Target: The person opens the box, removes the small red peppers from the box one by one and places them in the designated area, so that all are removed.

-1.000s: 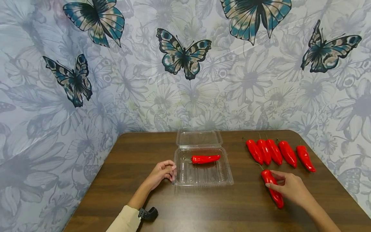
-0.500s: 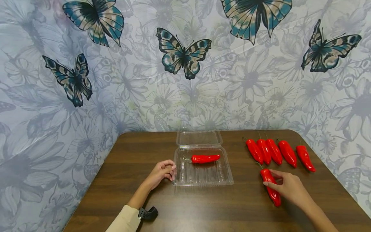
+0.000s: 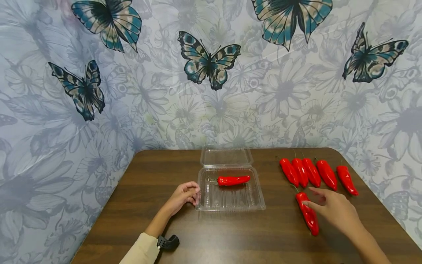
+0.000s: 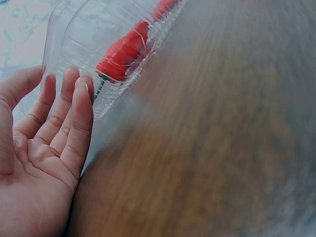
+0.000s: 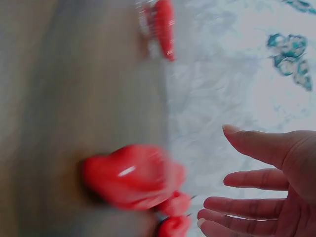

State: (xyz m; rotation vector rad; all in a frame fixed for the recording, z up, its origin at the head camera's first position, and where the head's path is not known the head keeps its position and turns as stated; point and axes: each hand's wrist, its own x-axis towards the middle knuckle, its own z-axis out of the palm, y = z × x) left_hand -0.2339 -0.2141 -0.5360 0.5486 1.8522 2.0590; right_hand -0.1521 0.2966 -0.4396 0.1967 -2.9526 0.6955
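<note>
A clear plastic clamshell container [image 3: 230,200] stands on the table with its lid folded back. Inside it lies one red chili pepper [image 3: 234,180], crosswise. My left hand [image 3: 181,198] pinches the container's left rim; in the left wrist view, thumb and fingertips [image 4: 85,89] meet it. Right of the container another red chili pepper [image 3: 307,214] lies on the table, its stem pointing away from me. Over this pepper's right side, my right hand [image 3: 337,211] has its thumb and fingers spread. In the right wrist view those fingers [image 5: 247,207] are extended and hold nothing.
Several more red chili peppers [image 3: 311,172] lie in a row at the back right of the brown wooden table [image 3: 224,234]. Behind the table hangs a floral backdrop [image 3: 145,91] with printed butterflies. A black band [image 3: 169,243] is on the left wrist.
Earlier my right hand held the near chili pepper, which shifted slightly left and away from me. Now its fingers have parted from the pepper. The left hand stays at the container.
</note>
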